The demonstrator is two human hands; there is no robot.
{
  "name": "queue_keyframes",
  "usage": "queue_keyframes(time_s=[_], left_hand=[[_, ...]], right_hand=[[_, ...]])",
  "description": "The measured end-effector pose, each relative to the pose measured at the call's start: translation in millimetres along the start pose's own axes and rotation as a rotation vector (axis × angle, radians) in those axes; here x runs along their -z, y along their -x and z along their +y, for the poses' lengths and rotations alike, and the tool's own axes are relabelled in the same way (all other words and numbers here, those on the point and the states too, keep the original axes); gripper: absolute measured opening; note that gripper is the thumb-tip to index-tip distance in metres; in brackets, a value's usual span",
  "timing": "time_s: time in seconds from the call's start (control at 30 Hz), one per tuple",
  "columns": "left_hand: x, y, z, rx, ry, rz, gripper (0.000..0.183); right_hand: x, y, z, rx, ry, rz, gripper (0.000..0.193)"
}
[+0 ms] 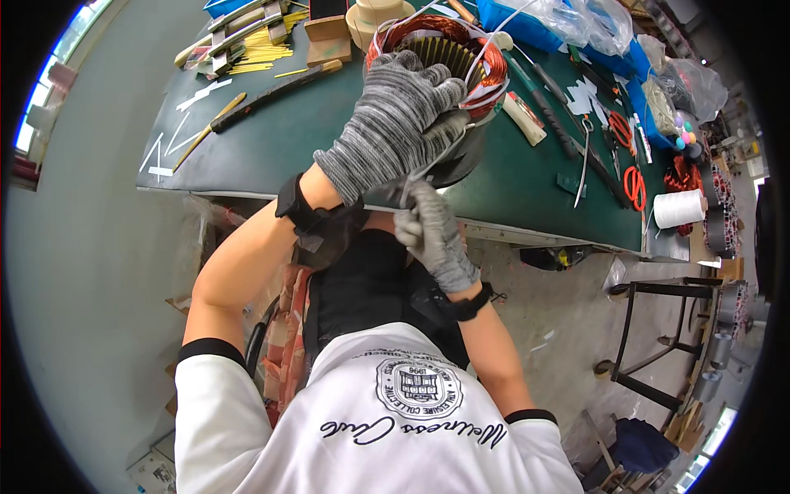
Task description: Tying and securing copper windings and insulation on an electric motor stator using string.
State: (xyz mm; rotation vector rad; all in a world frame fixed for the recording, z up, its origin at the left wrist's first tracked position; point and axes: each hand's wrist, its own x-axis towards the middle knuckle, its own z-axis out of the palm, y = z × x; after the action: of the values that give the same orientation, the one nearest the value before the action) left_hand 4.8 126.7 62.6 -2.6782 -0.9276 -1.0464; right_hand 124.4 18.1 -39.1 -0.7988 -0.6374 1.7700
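Note:
A motor stator (440,45) with copper windings stands at the table's near edge, white cord wound around its coil ends. My left hand (395,111), in a grey knitted glove, grips the winding's near left side, fingers curled over the rim. Just below the stator, my right hand (436,239), also gloved, is closed in a fist. It pulls on a whitish cord (440,160) that runs up toward the winding beside my left thumb. The part of the cord inside the fist is hidden.
Left on the green table (271,156) lie a dark-handled tool (271,95) and yellow strips (263,51). To the right are a mallet (524,119), red-handled scissors (634,185), a white thread spool (679,208) and blue bins (650,115). A black metal frame (658,337) stands on the floor.

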Motion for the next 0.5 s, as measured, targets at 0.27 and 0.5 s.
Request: queue_keyframes(time_s=[0.27, 0.5], left_hand=[[7.5, 9.1, -7.4, -0.047, 0.059, 0.033, 0.022], [8.5, 13.0, -9.1, -0.019, 0.148, 0.009, 0.025]], right_hand=[[255.4, 208.8, -11.9, 0.053, 1.092, 0.64, 0.043], [84.5, 103.8, -117.5, 0.273, 1.626, 0.449, 0.025]])
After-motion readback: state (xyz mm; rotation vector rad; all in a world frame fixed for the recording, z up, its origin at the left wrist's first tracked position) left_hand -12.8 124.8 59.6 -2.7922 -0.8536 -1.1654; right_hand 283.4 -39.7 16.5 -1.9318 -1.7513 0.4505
